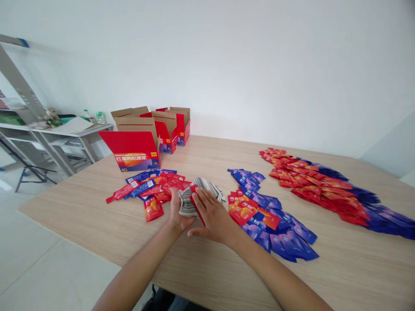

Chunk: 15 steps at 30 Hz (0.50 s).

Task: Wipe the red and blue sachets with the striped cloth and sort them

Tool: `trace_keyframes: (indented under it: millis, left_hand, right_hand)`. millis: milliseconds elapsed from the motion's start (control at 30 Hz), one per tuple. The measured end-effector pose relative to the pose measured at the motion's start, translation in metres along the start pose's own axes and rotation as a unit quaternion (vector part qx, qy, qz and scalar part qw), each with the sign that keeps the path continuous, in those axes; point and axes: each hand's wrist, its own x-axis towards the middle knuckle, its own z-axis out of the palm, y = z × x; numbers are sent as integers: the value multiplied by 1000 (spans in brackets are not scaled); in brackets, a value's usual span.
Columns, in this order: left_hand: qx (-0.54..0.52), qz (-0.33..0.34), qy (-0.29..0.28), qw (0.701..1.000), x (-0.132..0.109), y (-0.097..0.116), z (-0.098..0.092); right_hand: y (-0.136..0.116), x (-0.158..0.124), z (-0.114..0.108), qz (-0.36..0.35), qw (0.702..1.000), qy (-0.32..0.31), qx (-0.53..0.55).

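A pale wood bench (97,224) is spread with red and blue sachets (152,190) just left of the grip, a blue-and-red heap (275,224) just right. Opened red cartons (136,151) are stood beyond, and a long sachet row (324,185) far right.
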Motion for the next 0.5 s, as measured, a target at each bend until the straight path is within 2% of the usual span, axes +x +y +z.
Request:
trace_keyframes:
  millis: [133, 233, 500]
  left_hand:
    - [35, -42, 9, 998, -4, -6, -1]
    - [42, -60, -15, 997, -5, -15, -4]
    - [59, -124, -90, 986, -4, -29, -6]
  right_hand:
    - [-9, 0, 1, -19, 1000, 5, 22]
    - [-12, -1, 3, -17, 999, 2, 41]
    - [13, 0, 0, 79, 997, 4, 6]
